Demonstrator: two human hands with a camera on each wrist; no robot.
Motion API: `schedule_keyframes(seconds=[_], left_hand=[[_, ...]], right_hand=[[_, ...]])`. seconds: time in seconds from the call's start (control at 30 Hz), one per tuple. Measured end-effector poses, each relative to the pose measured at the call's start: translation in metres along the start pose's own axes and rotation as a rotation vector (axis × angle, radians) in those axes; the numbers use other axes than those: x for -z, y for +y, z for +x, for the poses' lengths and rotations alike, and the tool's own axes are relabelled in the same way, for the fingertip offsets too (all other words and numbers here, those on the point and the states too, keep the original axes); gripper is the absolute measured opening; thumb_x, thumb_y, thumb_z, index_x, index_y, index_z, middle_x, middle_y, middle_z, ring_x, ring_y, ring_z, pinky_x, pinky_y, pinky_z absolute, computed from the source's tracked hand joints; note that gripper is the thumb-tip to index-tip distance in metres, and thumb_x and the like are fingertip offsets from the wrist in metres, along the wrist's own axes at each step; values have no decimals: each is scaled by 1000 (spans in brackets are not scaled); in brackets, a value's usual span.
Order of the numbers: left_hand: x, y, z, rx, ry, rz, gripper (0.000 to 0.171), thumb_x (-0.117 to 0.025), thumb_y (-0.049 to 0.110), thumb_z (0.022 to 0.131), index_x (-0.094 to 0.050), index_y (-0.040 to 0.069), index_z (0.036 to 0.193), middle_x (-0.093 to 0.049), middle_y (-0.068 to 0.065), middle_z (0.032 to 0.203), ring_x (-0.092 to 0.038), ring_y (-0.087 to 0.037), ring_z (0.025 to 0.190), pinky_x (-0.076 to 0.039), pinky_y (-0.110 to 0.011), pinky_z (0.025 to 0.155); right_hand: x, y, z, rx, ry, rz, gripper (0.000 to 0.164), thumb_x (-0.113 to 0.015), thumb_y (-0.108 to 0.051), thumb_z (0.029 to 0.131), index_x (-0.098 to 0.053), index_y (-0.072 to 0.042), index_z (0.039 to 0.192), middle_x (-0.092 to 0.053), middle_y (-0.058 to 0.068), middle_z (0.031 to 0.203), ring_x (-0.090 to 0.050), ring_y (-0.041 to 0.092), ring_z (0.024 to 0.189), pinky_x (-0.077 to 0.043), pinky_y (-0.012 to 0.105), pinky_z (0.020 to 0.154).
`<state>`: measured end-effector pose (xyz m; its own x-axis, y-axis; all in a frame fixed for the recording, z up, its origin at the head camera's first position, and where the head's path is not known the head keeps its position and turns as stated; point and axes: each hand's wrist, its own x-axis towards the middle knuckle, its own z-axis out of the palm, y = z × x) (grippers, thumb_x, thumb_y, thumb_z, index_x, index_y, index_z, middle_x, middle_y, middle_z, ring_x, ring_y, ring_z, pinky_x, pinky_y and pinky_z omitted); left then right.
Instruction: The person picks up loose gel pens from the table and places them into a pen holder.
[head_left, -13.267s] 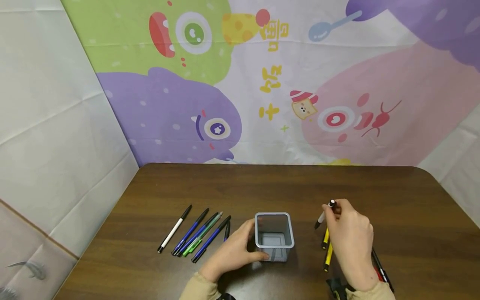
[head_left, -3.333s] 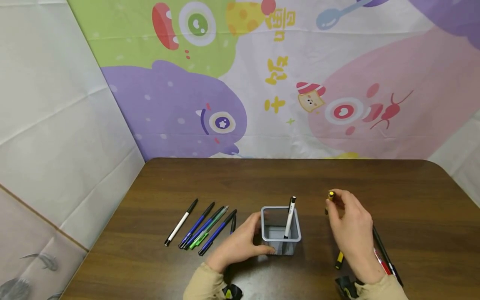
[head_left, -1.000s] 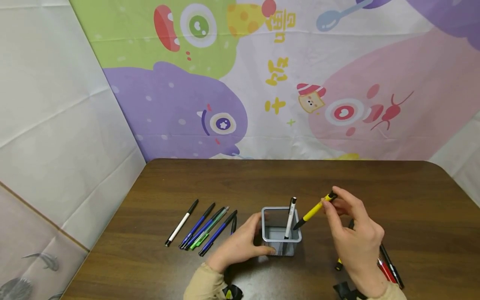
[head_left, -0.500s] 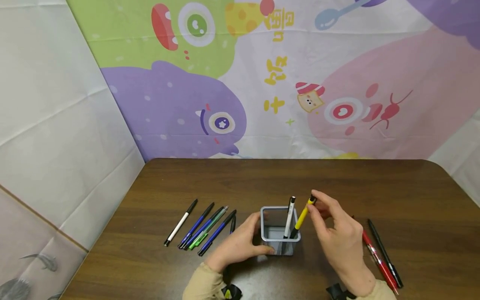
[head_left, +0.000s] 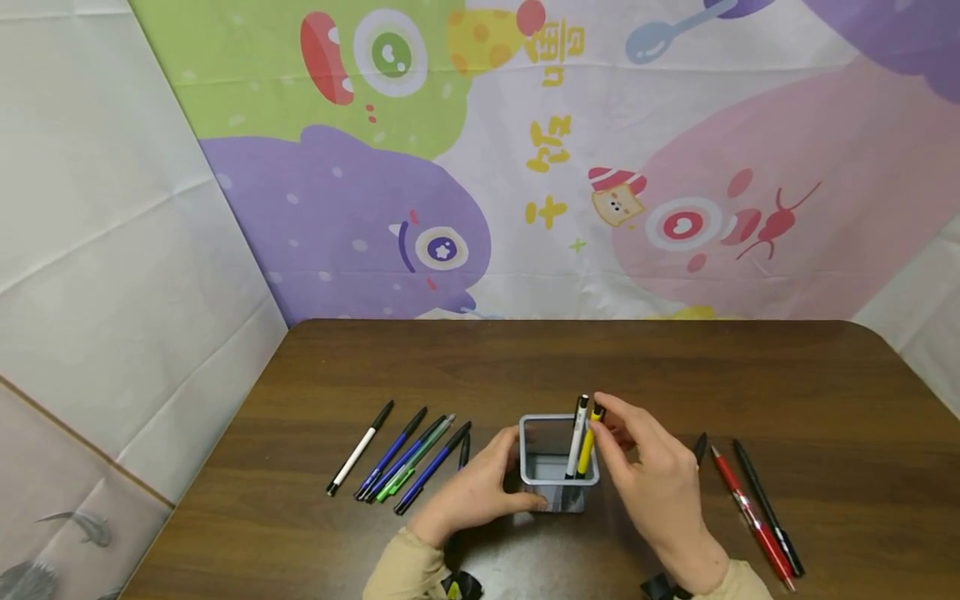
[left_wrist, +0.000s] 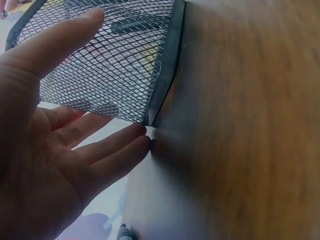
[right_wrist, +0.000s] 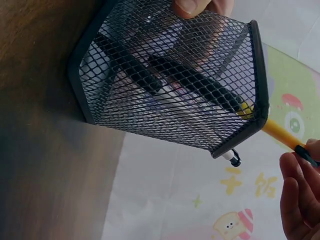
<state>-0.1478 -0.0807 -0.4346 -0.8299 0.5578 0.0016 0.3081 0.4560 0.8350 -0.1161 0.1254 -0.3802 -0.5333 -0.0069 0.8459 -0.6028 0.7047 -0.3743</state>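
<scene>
A square mesh pen holder [head_left: 542, 482] stands upright on the table. My left hand [head_left: 480, 487] holds it from the left, thumb on the near wall and fingers around the far side. In the left wrist view the thumb lies along the mesh [left_wrist: 115, 65] and the fingertips are at the base edge. A white pen [head_left: 577, 437] with black ends leans inside. Between thumb and index finger, my right hand [head_left: 656, 475] pinches the top of a yellow pen [head_left: 587, 450]. The right wrist view shows the yellow pen's black tip end [right_wrist: 195, 82] inside the mesh walls.
Left of the holder lie a white pen [head_left: 352, 458], several blue pens [head_left: 431, 471] and a green pen [head_left: 420, 454]. On the right are a red pen [head_left: 750, 512] and a black pen [head_left: 768, 508]. A black pen end [head_left: 701, 446] shows behind my right hand.
The white pen went into the holder earlier. My right hand then lifted the yellow pen from the table, moved it left and lowered its tip into the holder. The left hand stays at the holder.
</scene>
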Motion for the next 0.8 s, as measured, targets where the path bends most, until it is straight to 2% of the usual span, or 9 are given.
schedule_keyframes(seconds=[0.17,0.57,0.8], left_hand=[[0,0,0,7,-3,-8,80,-75,31,74,-29,13,137,-45,-9,125,-53,-20,111,-43,-28,91],[-1,0,0,8,-2,-7,80,-75,32,74,-30,12,137,-46,-9,124,-54,-19,110,-44,-27,90],[0,0,0,11,-4,-7,81,-75,32,74,-29,12,137,-45,-10,125,-53,-20,111,-44,-28,90]], right_hand=[[0,1,-3,-70,-86,-22,36,-73,-6,73,-64,-9,108,-65,1,77,-60,11,61,-46,15,53],[-9,11,-11,-86,-111,-44,34,-73,-8,72,-65,-9,105,-65,-1,72,-58,8,59,-45,16,52],[-11,10,-12,-60,-136,-112,34,-77,-5,68,-66,-9,101,-63,-4,69,-55,2,57,-44,16,50]])
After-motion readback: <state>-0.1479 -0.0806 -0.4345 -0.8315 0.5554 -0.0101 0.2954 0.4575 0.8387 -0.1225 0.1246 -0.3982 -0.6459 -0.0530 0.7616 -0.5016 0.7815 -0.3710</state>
